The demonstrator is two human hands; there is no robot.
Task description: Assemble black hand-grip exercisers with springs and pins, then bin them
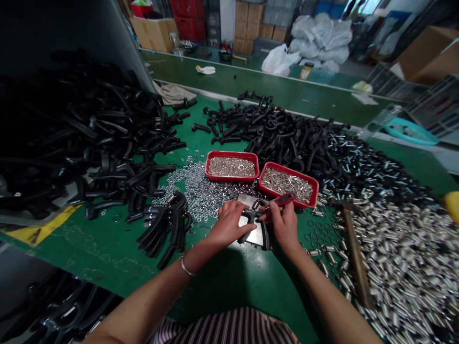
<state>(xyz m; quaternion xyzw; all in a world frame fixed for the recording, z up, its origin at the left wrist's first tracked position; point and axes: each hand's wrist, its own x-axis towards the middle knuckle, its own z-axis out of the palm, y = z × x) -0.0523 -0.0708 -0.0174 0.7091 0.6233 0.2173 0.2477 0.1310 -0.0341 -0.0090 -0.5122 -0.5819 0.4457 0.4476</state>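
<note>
My left hand [228,223] is closed around a black two-legged handle piece [266,235], its thumb lying along the near leg. The piece rests over a small silver metal plate [255,237] on the green table. My right hand [284,223] grips a slim tool with a red handle [286,198], which slants down to the left toward the top of the handle piece. Fingers hide its tip, so its exact kind is unclear. Just beyond the hands sit a red tray of tiny metal parts [232,154] and a red tray of small pins [316,197].
Loose metal rings [201,196] lie left of the trays. Black handles are heaped at left [107,119] and behind [287,134]; a bundle of assembled handles [172,224] is nearer. A hammer [355,253] lies against a pile of silver cylinders [405,267] at right.
</note>
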